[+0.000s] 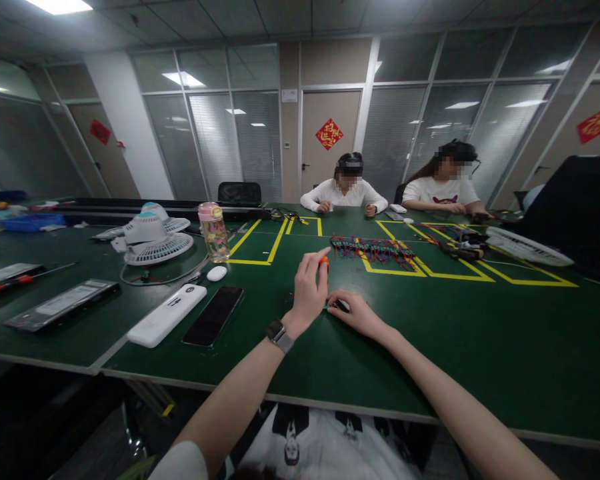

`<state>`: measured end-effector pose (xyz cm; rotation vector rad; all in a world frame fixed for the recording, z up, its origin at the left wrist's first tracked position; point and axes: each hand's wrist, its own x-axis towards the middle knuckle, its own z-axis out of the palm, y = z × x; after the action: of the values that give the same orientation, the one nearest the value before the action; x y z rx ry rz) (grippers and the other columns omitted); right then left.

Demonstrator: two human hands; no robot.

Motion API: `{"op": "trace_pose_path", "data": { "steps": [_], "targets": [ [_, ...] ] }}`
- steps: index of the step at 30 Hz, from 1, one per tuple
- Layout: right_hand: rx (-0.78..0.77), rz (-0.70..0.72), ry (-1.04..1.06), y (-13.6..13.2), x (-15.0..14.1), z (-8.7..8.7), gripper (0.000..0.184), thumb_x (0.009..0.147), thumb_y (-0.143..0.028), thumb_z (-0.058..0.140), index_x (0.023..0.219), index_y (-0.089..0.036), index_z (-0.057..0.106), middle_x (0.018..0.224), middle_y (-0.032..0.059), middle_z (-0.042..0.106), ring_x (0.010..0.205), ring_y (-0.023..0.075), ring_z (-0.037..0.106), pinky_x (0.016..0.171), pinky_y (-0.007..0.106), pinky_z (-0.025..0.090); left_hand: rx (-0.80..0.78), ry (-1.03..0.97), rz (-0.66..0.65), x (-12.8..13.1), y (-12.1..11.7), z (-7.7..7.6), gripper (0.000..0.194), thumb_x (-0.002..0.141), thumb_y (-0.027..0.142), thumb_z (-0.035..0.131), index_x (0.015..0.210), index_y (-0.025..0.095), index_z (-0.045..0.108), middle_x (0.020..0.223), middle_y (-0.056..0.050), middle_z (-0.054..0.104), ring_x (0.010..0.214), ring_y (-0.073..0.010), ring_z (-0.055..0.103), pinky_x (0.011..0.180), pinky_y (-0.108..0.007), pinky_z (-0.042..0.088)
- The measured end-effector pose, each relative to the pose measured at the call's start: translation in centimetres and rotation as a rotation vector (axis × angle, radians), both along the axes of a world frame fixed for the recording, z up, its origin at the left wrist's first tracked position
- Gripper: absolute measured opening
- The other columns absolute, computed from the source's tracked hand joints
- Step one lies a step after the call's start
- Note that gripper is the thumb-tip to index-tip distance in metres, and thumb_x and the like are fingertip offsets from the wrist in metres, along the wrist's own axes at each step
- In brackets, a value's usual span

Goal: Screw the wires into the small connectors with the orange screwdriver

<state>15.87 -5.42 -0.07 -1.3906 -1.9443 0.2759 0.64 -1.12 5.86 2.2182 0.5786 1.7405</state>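
Observation:
My left hand point(309, 290), with a watch point(279, 335) on its wrist, is closed around an upright tool with an orange top point(324, 262). It looks like a small screwdriver, but the fingers hide most of it. Just to the right, my right hand point(357, 315) rests low on the table, its fingers closed on a small dark and green part point(341, 305). That part sits under the tool and is mostly covered by the fingers. Beyond both hands lies a row of small green boards with red and blue wires point(373, 250).
On the left of the green table point(280, 367) lie a black phone point(213, 317), a white power bank point(167, 315), a white round case point(217, 273), a bottle point(214, 233), fan parts point(157, 240) and a hard drive point(65, 303). Two people point(347, 190) sit across, near yellow tape outlines point(395, 271).

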Motion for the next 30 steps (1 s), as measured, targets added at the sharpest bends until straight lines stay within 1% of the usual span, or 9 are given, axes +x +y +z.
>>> {"op": "trace_pose_path", "data": {
  "steps": [2,4,9,11,14,17,21,23,30],
  "targets": [
    [-0.001,0.003,0.005,-0.02,-0.01,0.02,0.005,0.081,-0.022,0.060,0.084,-0.019,0.063,0.093,0.0050,0.066,0.088,0.0192,0.061,0.081,0.032,0.047,-0.010,0.005,-0.028,-0.02,0.04,0.03,0.032,0.096,0.017,0.031,0.121,0.020,0.051,0.110,-0.007,0.057,0.104,-0.0164,0.053,0.093,-0.032,0.043],
    [-0.002,0.006,0.005,-0.02,-0.01,0.02,0.005,0.081,-0.022,0.060,0.084,-0.019,0.063,0.092,0.0049,0.066,0.088,0.0192,0.061,0.082,0.032,0.047,-0.012,0.011,-0.019,-0.05,0.02,0.06,0.031,0.096,0.018,0.032,0.118,0.020,0.054,0.108,-0.007,0.056,0.103,-0.0166,0.053,0.091,-0.031,0.043],
    [-0.001,0.000,0.001,0.00,-0.03,0.04,0.004,0.080,-0.020,0.061,0.083,-0.019,0.063,0.091,0.0046,0.066,0.086,0.0190,0.061,0.081,0.032,0.047,0.000,-0.003,0.076,-0.01,-0.11,0.04,0.023,0.091,0.030,0.050,0.109,0.023,0.062,0.096,-0.005,0.049,0.089,-0.0159,0.053,0.082,-0.029,0.045],
    [-0.001,0.000,0.003,-0.01,-0.05,0.07,0.004,0.080,-0.020,0.061,0.083,-0.019,0.063,0.091,0.0046,0.066,0.086,0.0190,0.061,0.081,0.032,0.047,-0.008,0.004,0.049,0.04,-0.07,-0.02,0.024,0.092,0.028,0.047,0.112,0.022,0.059,0.096,-0.005,0.051,0.090,-0.0159,0.053,0.083,-0.029,0.045],
    [-0.003,-0.001,0.004,-0.01,-0.06,0.09,0.004,0.080,-0.020,0.061,0.083,-0.019,0.063,0.091,0.0050,0.066,0.086,0.0190,0.061,0.081,0.032,0.047,-0.019,0.015,-0.008,0.06,0.02,-0.07,0.030,0.096,0.021,0.035,0.121,0.020,0.052,0.106,-0.008,0.056,0.099,-0.0167,0.053,0.089,-0.031,0.044],
    [-0.001,0.003,-0.002,0.01,-0.03,0.05,0.005,0.080,-0.021,0.060,0.084,-0.019,0.063,0.091,0.0051,0.066,0.086,0.0190,0.061,0.081,0.032,0.047,-0.021,0.022,-0.007,0.04,0.04,-0.05,0.032,0.097,0.019,0.031,0.121,0.020,0.052,0.109,-0.008,0.056,0.102,-0.0173,0.053,0.091,-0.032,0.043],
    [0.012,0.011,-0.006,0.03,0.02,-0.01,0.005,0.080,-0.022,0.060,0.084,-0.019,0.063,0.090,0.0047,0.066,0.086,0.0192,0.061,0.080,0.032,0.047,-0.014,0.013,0.073,0.02,-0.09,0.03,0.025,0.091,0.030,0.048,0.113,0.022,0.059,0.098,-0.006,0.050,0.092,-0.0166,0.053,0.085,-0.031,0.045],
    [0.008,0.007,-0.003,0.01,0.02,0.00,0.005,0.080,-0.022,0.060,0.084,-0.019,0.063,0.090,0.0047,0.066,0.086,0.0190,0.061,0.080,0.032,0.047,-0.011,0.003,0.091,0.02,-0.13,0.04,0.024,0.090,0.031,0.051,0.110,0.021,0.060,0.096,-0.005,0.048,0.089,-0.0160,0.052,0.083,-0.030,0.045],
    [-0.010,0.004,-0.003,-0.05,0.02,0.12,0.005,0.081,-0.022,0.060,0.084,-0.019,0.063,0.094,0.0050,0.066,0.089,0.0191,0.061,0.082,0.032,0.047,-0.003,0.011,-0.009,-0.05,0.00,0.04,0.031,0.096,0.018,0.029,0.117,0.019,0.053,0.107,-0.008,0.057,0.100,-0.0170,0.053,0.090,-0.033,0.043]
  ]
}}
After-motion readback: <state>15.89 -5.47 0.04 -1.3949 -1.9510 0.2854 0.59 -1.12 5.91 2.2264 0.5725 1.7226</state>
